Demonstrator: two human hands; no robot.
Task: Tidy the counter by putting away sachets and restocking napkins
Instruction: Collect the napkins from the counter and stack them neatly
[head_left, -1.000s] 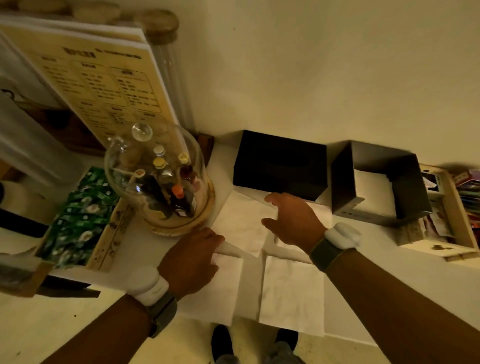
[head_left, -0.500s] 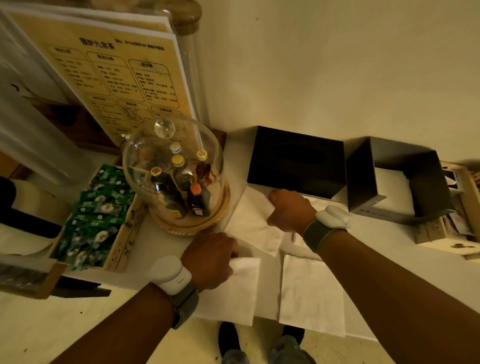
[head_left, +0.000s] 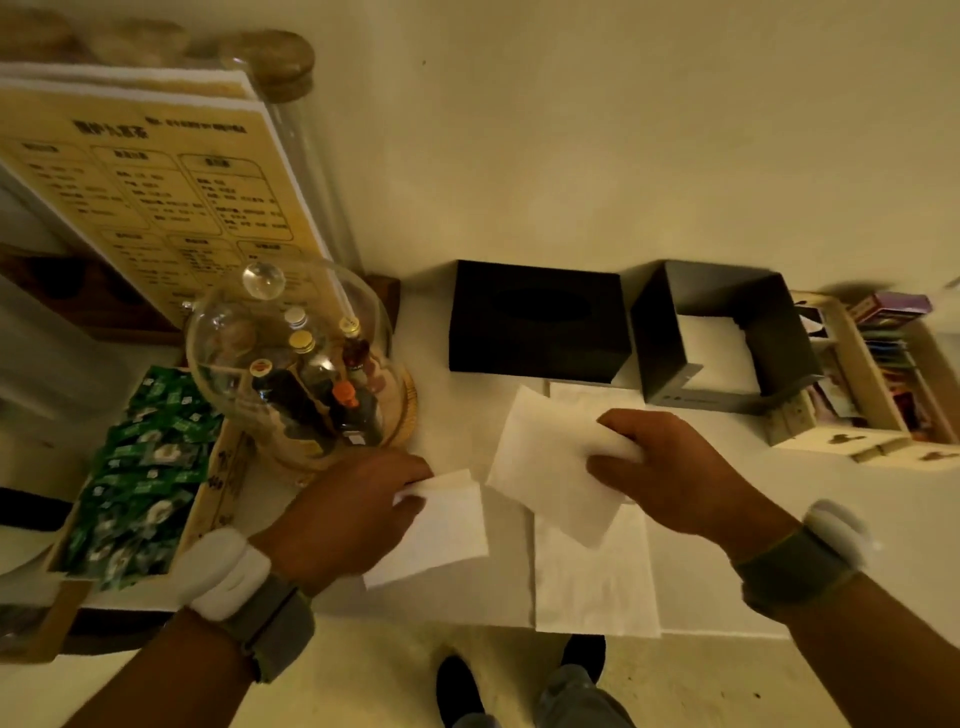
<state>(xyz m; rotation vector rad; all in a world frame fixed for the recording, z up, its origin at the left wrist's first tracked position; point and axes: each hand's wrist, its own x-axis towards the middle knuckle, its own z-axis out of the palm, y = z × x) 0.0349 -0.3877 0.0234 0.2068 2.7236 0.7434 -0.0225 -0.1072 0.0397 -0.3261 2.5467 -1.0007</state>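
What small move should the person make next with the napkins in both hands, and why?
Probably bring the white paper napkin pinched in the right hand over the one under the left hand to stack them. More napkins lie loose on the white counter, and the open grey metal holder behind looks nearly empty.

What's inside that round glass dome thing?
Inside the glass dome stand several small bottles with differently coloured caps, on a woven base. Some bottles hide behind others, so the exact count and their labels cannot be made out.
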